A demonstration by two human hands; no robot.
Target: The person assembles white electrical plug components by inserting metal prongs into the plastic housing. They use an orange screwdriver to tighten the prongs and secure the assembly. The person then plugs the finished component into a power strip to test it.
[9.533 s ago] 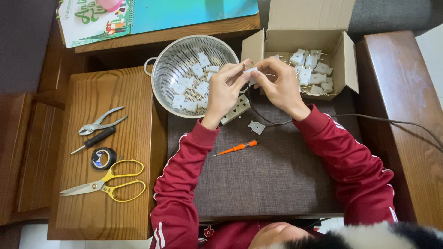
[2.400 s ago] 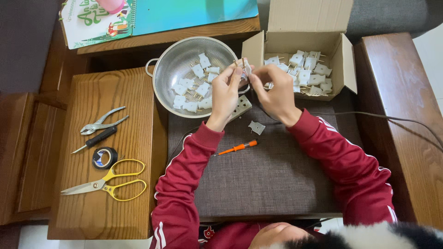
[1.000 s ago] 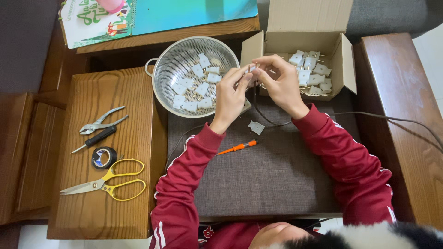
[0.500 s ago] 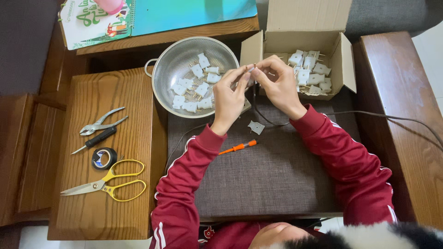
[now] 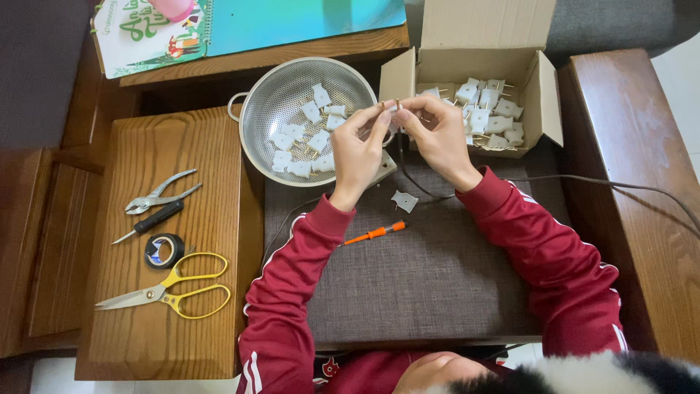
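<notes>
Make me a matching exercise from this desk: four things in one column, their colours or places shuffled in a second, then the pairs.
Things:
1. scissors
2. small screwdriver
3. colander
4. cardboard box

Descriptions:
A. orange, on the grey mat
B. holds white plugs, beyond the right hand
C. yellow handles, on the wooden board
D. metal, beyond the left hand

Pairs: 1-C, 2-A, 3-D, 4-B

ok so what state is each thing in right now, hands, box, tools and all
left hand: pinching a small plug part at its fingertips
right hand: pinching the same part
dark cable: runs from the hands off to the right
cardboard box: flaps open, white plugs inside
metal colander: upright, holding white plugs
scissors: blades closed, lying flat
pliers: slightly open
orange screwdriver: lying loose
</notes>
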